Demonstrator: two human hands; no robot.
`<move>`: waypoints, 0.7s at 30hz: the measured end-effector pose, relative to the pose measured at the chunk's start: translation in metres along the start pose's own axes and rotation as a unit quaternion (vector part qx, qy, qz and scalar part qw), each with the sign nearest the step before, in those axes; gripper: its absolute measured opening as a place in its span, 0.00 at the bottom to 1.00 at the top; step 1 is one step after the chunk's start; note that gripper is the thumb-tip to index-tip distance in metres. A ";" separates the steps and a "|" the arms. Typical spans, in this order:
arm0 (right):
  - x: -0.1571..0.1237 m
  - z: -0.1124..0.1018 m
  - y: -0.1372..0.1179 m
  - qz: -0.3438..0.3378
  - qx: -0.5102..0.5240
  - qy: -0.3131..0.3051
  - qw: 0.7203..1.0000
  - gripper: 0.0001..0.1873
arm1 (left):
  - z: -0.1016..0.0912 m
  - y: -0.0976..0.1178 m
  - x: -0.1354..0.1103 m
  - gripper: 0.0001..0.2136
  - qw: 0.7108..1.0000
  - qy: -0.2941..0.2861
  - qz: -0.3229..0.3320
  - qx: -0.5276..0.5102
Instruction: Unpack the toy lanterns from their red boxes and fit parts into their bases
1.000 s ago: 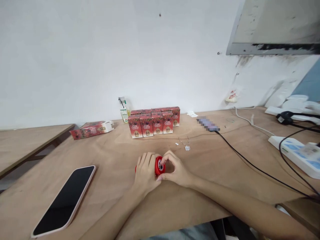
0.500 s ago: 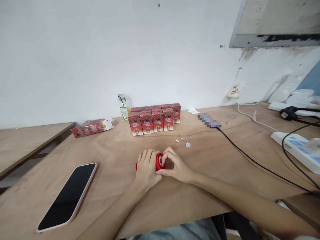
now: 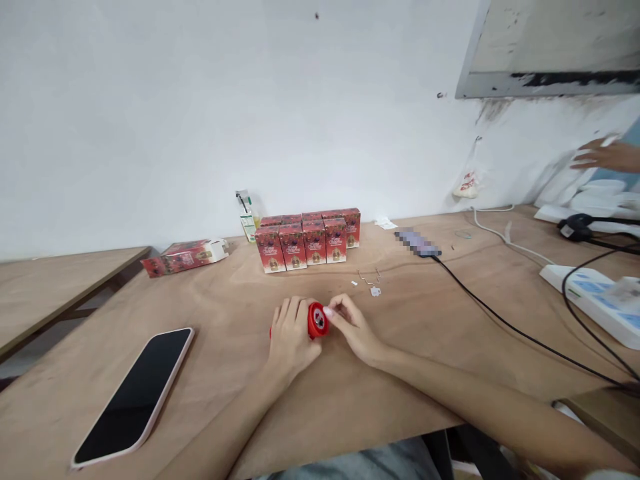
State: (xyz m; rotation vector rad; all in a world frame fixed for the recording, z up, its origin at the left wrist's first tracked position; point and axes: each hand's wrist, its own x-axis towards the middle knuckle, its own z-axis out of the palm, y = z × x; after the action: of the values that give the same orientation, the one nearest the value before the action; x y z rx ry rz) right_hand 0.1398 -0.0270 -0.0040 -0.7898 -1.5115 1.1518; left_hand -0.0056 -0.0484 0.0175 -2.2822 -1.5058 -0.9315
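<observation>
On the table, my left hand [image 3: 290, 337] is wrapped round a small red cylinder-like object [image 3: 312, 321] lying on its side. Its round end, facing right, has a red rim and a shiny grey and dark centre; most of its body is hidden under my fingers. My right hand [image 3: 355, 330] is at that end, its fingers curled and its thumb tip against or close to the rim. Whether anything small is pinched there is hidden. Beyond the hands lie a bent thin wire [image 3: 369, 279] and a small whitish piece [image 3: 375, 291].
Red printed boxes [image 3: 295, 247] stand in rows behind my hands; another box [image 3: 185, 257] lies open at left. A black-screened phone [image 3: 135, 397] is at front left. A cabled phone [image 3: 417, 243] and a power strip [image 3: 595, 297] lie right. Another person's hand [image 3: 607, 155] shows far right.
My right thumb has moved from below the red object's round end up to its upper right edge, leaving that face more exposed. Another person's hand has come into view at right.
</observation>
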 end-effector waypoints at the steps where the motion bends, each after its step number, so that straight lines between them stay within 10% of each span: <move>1: 0.001 0.001 0.002 0.033 0.043 0.026 0.998 0.14 | 0.000 -0.001 0.002 0.16 1.000 0.001 0.000 0.008; 9: 0.020 -0.012 0.003 0.310 0.330 0.006 0.891 0.19 | 0.009 -0.001 0.044 0.12 0.976 -0.006 0.143 0.167; 15: 0.029 -0.025 -0.001 0.311 0.360 0.102 0.873 0.14 | 0.029 0.008 0.076 0.12 0.901 -0.039 0.405 0.152; 21: 0.029 -0.030 -0.011 0.282 0.365 0.090 0.883 0.15 | 0.018 0.002 0.098 0.15 0.884 -0.093 0.454 0.066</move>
State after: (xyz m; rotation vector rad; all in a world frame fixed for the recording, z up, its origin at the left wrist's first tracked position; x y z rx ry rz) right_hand 0.1622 0.0040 0.0166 -0.7806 -0.5849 1.8619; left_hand 0.0282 0.0318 0.0659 -2.5688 -0.3627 -0.3201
